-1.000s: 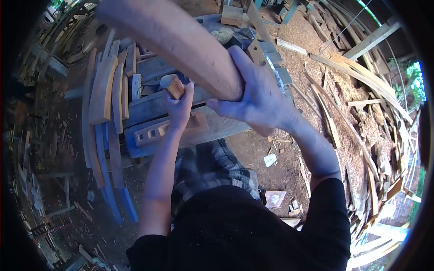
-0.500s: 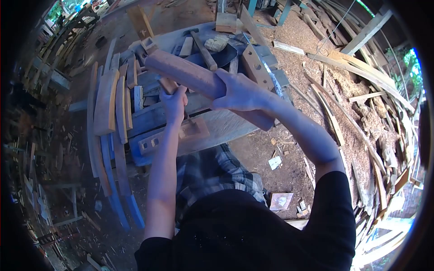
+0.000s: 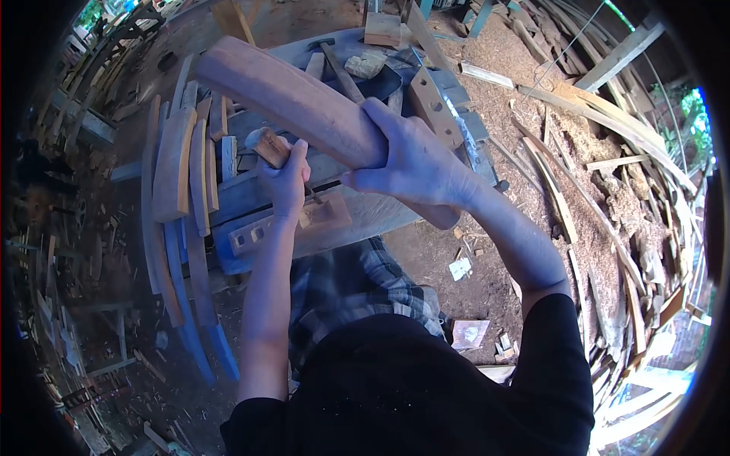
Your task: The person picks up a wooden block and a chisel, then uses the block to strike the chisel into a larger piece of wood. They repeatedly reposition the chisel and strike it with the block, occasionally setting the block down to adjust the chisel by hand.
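My left hand is closed round the wooden handle of a chisel, held at a tilt. Its thin blade runs down to a cut recess in a wooden block, which has square holes toward its left end. My right hand wraps round a thick, long wooden mallet. The mallet's broad end is raised up and left, above the chisel handle and apart from it. Its rounded lower end shows beneath my right wrist.
A hammer, a pale stone-like lump and a piece with round holes lie on the workbench. Curved planks lean at the left. Wood shavings and long offcuts cover the floor at right.
The mallet's broad end has risen up and to the left, away from the chisel handle, which now shows more fully. My left hand stays on the chisel.
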